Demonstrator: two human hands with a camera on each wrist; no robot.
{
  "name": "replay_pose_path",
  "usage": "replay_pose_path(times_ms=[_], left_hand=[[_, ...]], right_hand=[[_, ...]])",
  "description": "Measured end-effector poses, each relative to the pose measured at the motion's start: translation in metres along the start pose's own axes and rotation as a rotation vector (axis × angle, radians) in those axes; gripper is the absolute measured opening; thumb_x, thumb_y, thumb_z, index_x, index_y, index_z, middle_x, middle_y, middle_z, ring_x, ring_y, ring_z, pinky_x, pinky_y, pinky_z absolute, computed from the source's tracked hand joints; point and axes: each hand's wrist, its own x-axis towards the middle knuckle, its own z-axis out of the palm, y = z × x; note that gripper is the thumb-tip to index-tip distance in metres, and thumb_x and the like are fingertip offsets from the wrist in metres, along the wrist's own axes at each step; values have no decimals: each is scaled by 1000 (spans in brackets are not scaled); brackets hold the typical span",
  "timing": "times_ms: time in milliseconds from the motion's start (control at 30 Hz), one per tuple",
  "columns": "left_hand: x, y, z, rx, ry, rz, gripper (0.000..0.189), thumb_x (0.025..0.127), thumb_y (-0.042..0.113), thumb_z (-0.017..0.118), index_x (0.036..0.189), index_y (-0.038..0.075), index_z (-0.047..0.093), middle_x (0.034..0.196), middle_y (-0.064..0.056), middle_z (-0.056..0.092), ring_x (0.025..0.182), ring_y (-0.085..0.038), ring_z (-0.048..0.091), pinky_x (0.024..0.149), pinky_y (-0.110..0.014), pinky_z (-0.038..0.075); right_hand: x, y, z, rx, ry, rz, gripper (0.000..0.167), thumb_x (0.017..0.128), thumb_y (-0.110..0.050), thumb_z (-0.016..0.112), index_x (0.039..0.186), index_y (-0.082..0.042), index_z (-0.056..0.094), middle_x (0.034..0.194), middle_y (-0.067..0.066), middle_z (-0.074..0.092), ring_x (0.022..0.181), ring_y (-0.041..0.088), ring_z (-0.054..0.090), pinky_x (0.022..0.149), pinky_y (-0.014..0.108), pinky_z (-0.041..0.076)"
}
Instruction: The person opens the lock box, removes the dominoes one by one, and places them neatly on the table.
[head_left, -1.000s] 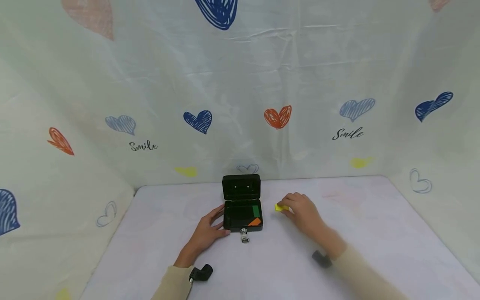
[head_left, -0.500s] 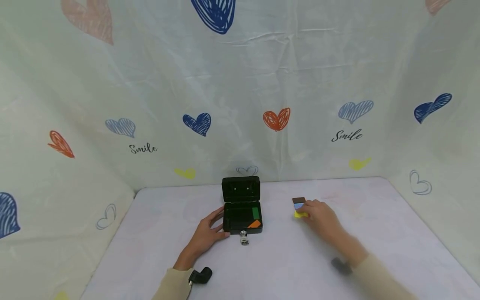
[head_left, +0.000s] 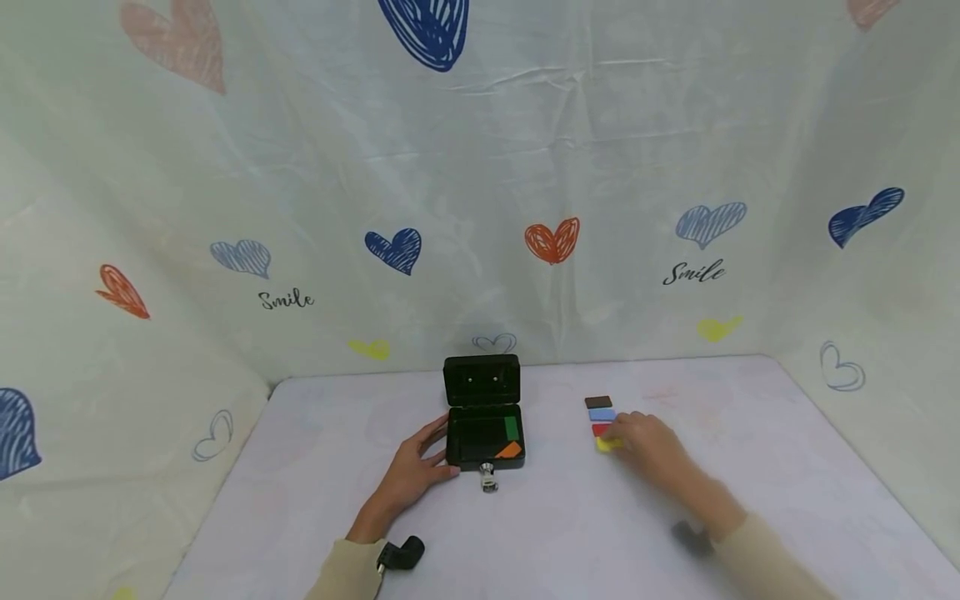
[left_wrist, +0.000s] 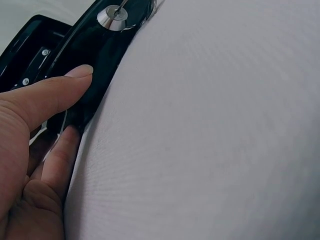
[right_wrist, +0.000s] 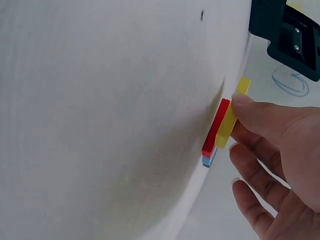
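A small black cash box (head_left: 472, 433) stands with its lid raised. Inside lie a green block (head_left: 512, 428) and an orange block (head_left: 509, 450), the orange one slanted at the front right corner. My left hand (head_left: 411, 477) holds the box by its left front corner, thumb (left_wrist: 75, 85) on the front face. To the right of the box, my right hand (head_left: 654, 454) pinches a yellow block (right_wrist: 231, 117) between thumb and fingers. Right behind it lies a red block (right_wrist: 216, 127), then a light blue block (head_left: 602, 414) and a dark brown block (head_left: 598, 402) in a row.
A key sits in the silver lock (left_wrist: 114, 17) on the front of the box. The white table (head_left: 555, 533) ends against a hanging white cloth (head_left: 465, 167) printed with hearts. Each wrist wears a small black camera (head_left: 402, 552).
My right hand has carried the yellow block rightward from beside the box, then toward me to the near end of the row, uncovering the red block. My left hand stays on the box.
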Motion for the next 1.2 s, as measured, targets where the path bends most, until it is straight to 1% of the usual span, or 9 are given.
replay_pose_path(times_ms=[67, 133, 333, 567, 833, 1200], left_hand=[[0, 1, 0, 2, -3, 1, 88, 85, -8, 83, 162, 6, 41, 165, -24, 39, 151, -45, 41, 111, -38, 53], [-1, 1, 0, 7, -7, 1, 88, 85, -7, 83, 162, 6, 41, 165, -24, 39, 151, -46, 40, 111, -38, 53], [-1, 0, 0, 14, -15, -7, 89, 86, -6, 83, 162, 6, 40, 165, -24, 39, 150, -46, 41, 111, -40, 54], [-1, 1, 1, 1, -18, -5, 89, 86, -6, 82, 163, 6, 39, 166, -24, 38, 150, -46, 41, 112, -40, 53], [-1, 1, 0, 2, -19, 4, 89, 85, -7, 82, 162, 6, 40, 165, -25, 39, 150, -47, 42, 111, -39, 54], [0, -1, -2, -9, -19, 14, 89, 85, -7, 82, 162, 5, 40, 165, -25, 39, 150, -46, 41, 111, -38, 54]], right_hand=[[-1, 0, 1, -2, -20, 20, 19, 80, -2, 90, 94, -11, 83, 90, -1, 75, 85, 20, 68, 78, 38, 65], [-1, -1, 2, -5, -22, 27, 20, 79, -3, 91, 95, -11, 83, 92, 1, 75, 86, 21, 69, 79, 39, 65], [-2, 0, 4, -29, -17, 17, 21, 77, -2, 92, 95, -9, 83, 92, 2, 76, 86, 22, 70, 79, 39, 66], [-1, -1, 2, -52, -43, 13, 21, 77, -2, 92, 95, -8, 83, 91, 3, 75, 84, 22, 69, 78, 38, 66], [0, 0, 3, -57, -9, -17, 20, 77, -2, 93, 94, -8, 83, 89, 1, 74, 81, 20, 67, 74, 35, 64], [2, 0, 4, -55, -3, -35, 20, 77, 1, 91, 94, -7, 83, 87, 1, 72, 79, 20, 65, 71, 34, 63]])
